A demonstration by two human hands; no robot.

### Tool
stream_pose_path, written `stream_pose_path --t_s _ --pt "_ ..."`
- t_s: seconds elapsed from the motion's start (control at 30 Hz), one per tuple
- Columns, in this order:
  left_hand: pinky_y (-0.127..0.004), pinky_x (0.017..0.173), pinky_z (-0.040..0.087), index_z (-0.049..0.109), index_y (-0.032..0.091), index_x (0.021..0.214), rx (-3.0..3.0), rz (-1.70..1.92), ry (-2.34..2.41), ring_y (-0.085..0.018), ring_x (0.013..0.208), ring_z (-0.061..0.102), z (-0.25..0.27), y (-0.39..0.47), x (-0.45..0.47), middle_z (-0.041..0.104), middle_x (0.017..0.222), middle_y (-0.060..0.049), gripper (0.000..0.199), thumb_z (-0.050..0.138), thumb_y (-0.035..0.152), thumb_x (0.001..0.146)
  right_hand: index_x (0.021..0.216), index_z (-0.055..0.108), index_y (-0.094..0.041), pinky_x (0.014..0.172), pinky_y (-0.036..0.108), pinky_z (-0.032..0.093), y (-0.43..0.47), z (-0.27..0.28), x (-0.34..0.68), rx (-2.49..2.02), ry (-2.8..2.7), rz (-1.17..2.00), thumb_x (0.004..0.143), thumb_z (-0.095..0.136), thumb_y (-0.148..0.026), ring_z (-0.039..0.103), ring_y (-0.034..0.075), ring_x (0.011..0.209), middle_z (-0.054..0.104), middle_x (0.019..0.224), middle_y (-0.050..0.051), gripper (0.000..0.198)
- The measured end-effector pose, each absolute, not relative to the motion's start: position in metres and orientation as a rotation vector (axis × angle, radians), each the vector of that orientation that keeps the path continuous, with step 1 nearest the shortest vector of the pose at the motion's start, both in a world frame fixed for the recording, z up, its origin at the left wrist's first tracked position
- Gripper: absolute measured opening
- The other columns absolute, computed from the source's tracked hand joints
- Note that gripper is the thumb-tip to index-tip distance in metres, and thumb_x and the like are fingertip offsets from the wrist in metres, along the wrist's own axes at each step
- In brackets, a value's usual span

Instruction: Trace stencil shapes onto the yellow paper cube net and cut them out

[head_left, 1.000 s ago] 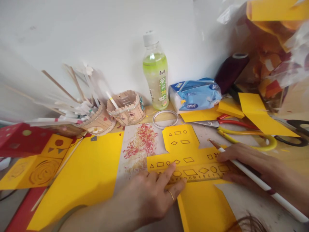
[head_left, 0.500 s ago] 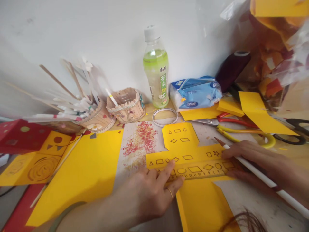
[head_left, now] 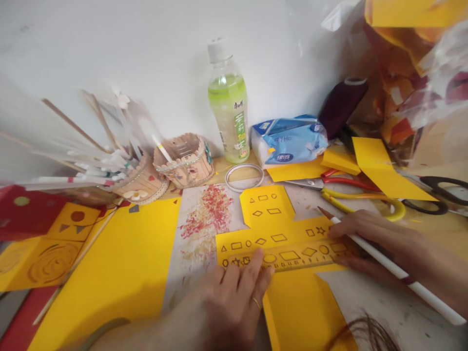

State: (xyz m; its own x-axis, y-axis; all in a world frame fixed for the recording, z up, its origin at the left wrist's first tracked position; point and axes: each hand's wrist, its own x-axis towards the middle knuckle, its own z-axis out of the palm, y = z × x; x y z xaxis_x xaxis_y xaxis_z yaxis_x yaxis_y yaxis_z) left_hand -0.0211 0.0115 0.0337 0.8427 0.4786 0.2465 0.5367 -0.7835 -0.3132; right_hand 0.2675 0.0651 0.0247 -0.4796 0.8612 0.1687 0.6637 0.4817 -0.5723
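A yellow paper cutout (head_left: pixel 266 207) with folded flaps and drawn outlines of triangles, rectangles, circles, diamonds and a star lies in front of me. Across its middle rests a see-through stencil ruler (head_left: pixel 292 261) with cut-out shapes and numbers. My left hand (head_left: pixel 234 292), a ring on one finger, presses stretched fingertips on the ruler's left part. In my right hand (head_left: pixel 383 239) is a white marker pen (head_left: pixel 391 270); its brown tip points up and left, away from the paper. The lower fingers of that hand are at the ruler's right end.
Behind the cutout stand a drink bottle (head_left: pixel 229 112), a tissue pack (head_left: pixel 290 139) and a tape ring (head_left: pixel 244 178). Scissors (head_left: pixel 351 185) lie to the right. Stick-sided baskets (head_left: pixel 186 165), a yellow sheet (head_left: pixel 120 263) and a red box (head_left: pixel 29 209) are on the left.
My left hand has shifted a little down and left, uncovering more of the ruler's left shapes. The marker pen stays in my right hand. The whole view has slid slightly left.
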Motion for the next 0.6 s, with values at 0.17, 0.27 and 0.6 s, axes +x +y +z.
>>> stream_pose_path --t_s 0.17,0.27,0.6 --pt "-0.024 0.037 0.035 0.066 0.009 0.111 -2.628 -0.14 -0.744 -0.014 0.051 0.06 0.041 0.013 -0.019 0.066 0.111 -0.017 0.034 0.039 0.01 0.09 0.09 0.064 -0.028 0.063 0.032 0.055 0.067 0.026 0.268 -1.221 -2.322 0.615 0.085 0.056 -0.039 0.068 0.023 0.077 0.07 0.087 0.004 0.015" --pt "-0.024 0.038 0.037 0.067 0.01 0.108 -2.641 -0.22 -0.767 -0.014 0.048 0.059 0.038 0.015 -0.019 0.068 0.107 -0.017 0.035 0.037 0.01 0.089 0.09 0.063 -0.026 0.064 0.032 0.055 0.066 0.027 0.268 -1.26 -2.344 0.634 0.086 0.055 -0.036 0.068 0.023 0.079 0.069 0.087 0.005 0.013" --pt "-0.025 0.037 0.038 0.066 0.006 0.108 -2.649 -0.186 -0.699 -0.016 0.048 0.061 0.037 0.014 -0.017 0.067 0.106 -0.021 0.036 0.038 0.01 0.087 0.098 0.07 -0.036 0.067 0.033 0.055 0.067 0.037 0.268 -1.201 -2.212 0.558 0.085 0.057 -0.043 0.068 0.023 0.084 0.072 0.091 0.003 0.019"
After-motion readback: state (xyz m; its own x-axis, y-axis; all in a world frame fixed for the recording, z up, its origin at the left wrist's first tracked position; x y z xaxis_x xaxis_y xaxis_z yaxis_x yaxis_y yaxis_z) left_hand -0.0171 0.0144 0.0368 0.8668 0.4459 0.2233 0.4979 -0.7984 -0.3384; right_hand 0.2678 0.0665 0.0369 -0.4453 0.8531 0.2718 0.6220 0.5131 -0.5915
